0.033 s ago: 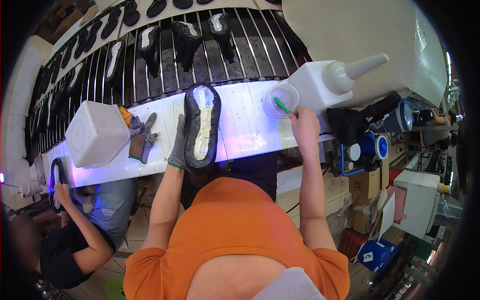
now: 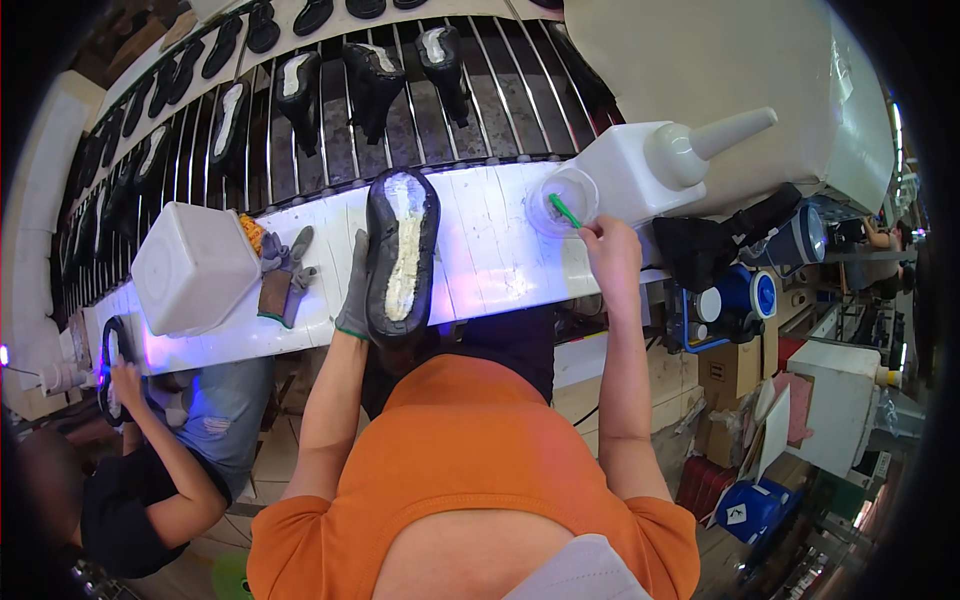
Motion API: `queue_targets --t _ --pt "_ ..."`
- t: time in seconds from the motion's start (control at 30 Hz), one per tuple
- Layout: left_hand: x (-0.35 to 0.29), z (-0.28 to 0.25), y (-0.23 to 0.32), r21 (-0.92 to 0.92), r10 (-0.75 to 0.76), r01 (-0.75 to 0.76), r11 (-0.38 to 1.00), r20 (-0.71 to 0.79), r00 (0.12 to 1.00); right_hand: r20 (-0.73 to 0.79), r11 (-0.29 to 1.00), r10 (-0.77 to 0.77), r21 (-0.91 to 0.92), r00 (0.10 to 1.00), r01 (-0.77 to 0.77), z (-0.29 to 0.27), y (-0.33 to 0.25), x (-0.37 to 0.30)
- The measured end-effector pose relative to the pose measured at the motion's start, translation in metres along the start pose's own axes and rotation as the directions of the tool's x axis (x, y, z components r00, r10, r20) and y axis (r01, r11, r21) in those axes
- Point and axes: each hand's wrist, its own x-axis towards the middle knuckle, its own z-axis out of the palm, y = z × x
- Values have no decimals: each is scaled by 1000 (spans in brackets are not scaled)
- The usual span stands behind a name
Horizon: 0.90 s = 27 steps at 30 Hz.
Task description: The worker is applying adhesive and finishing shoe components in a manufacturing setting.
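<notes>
- Our grey-gloved left hand [image 2: 353, 295] holds a black, white-striped shoe [image 2: 403, 250], sole facing us, long way twelve to six.
- Our bare right hand [image 2: 612, 252] pinches a green stick [image 2: 567, 213] in a clear round cup [image 2: 575, 188].
- From there, the shoe's at nine o'clock, nearer our left.

We logged one passage: the white wooden tabletop [image 2: 490, 250] between the black shoe with white-lined sole [image 2: 405, 245] and the round clear plastic cup [image 2: 581, 192]. We recorded obstacles: our grey-gloved left hand [image 2: 354, 292], against the shoe; our bare right hand [image 2: 612, 248], beside the cup; white long-nozzled plastic bottle [image 2: 632, 172], right of it; silvery metal-barred rack [image 2: 495, 88], behind the tabletop.
</notes>
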Motion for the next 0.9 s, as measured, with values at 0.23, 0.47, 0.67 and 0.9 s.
queue_targets --t 0.23,0.47,0.67,0.9 --pt "-2 18 5 -17 41 -40 999 100 994 330 296 246 870 911 -395 41 49 -14" --pt "12 36 -14 258 60 -25 966 -128 990 439 -25 -16 898 899 -439 7 -1 7" --pt "-1 90 -18 390 65 -18 920 -108 992 191 446 -413 895 890 15 -55 -62 -3" --pt "-8 108 -8 659 201 -149 737 -4 980 198 581 -555 787 808 206 -83 -78 -26"
